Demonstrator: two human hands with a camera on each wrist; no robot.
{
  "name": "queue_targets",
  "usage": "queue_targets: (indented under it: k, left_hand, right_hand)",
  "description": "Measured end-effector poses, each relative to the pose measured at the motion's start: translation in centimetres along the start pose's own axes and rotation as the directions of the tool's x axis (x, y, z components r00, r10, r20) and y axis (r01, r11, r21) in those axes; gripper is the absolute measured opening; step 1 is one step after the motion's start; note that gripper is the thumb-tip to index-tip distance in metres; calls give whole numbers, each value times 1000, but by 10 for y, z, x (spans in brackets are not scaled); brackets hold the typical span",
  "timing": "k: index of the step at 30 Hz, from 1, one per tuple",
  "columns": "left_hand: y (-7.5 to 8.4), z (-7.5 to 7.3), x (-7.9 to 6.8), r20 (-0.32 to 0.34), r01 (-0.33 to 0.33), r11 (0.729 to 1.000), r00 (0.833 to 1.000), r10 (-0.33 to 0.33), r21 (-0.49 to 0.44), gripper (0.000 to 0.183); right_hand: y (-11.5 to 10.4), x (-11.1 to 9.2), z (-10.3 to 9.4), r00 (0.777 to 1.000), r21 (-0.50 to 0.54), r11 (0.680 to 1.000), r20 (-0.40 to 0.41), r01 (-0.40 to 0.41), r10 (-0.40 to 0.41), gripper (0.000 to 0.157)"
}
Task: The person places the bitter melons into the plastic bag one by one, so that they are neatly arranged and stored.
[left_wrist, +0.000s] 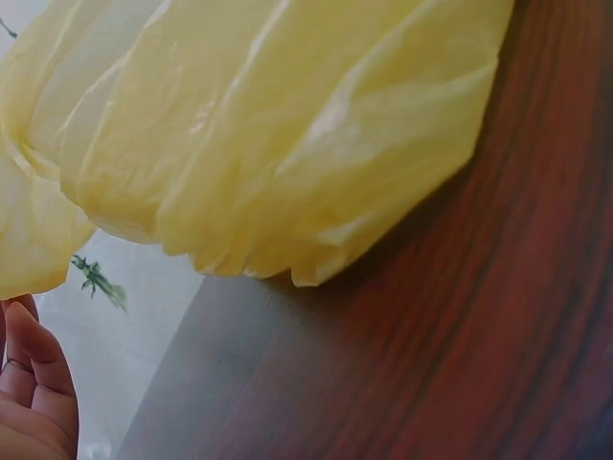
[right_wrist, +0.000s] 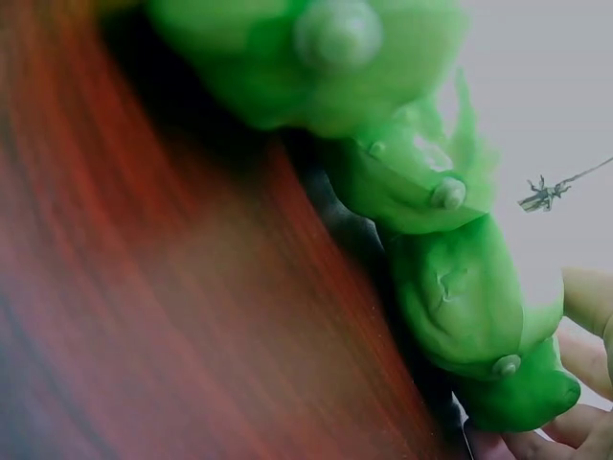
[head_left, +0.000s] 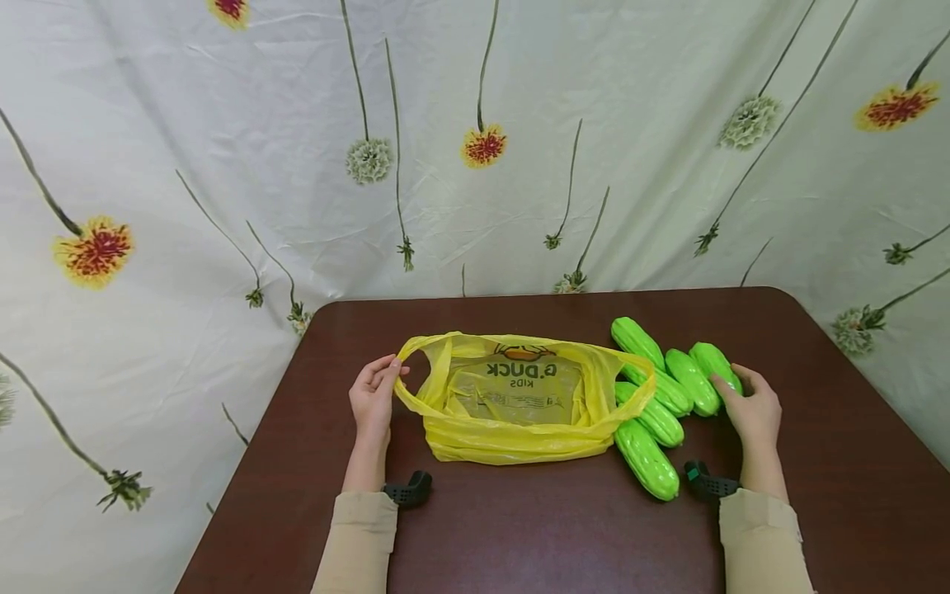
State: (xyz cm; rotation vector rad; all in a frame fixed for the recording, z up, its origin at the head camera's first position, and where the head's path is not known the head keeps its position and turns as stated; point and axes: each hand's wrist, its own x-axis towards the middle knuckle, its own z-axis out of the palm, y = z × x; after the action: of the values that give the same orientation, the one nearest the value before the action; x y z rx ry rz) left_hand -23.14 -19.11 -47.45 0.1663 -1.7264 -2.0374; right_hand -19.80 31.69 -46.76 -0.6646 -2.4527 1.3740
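A yellow plastic bag (head_left: 519, 443) with dark duck lettering lies in the middle of the table, its mouth spread wide. At its left side, my left hand (head_left: 373, 400) pinches the loop of one handle. The other handle (head_left: 644, 388) droops over the shiny green cucumbers (head_left: 647, 460) piled at the right. My right hand (head_left: 754, 410) grips the rightmost cucumber (head_left: 712, 363), thumb on the near side and fingers beyond it. In the right wrist view, fingers (right_wrist: 586, 350) curl about the end of that cucumber (right_wrist: 522, 398). The bag's side (left_wrist: 278, 144) fills much of the left wrist view.
The dark brown table (head_left: 549, 520) has rounded far corners. Behind it hangs a white curtain (head_left: 445, 223) printed with flowers. A dark wrist device is strapped at each wrist, the left one (head_left: 410, 490) and the right one (head_left: 708, 483).
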Motion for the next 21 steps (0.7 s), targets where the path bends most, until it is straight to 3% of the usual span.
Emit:
queue_targets:
  k: [21]
  left_hand:
    - [1,1,0,-1,-17,999,1000,17,-29,31]
  right_hand:
    - [-15,-3,-4,996,99,994,-64,-50,57,64]
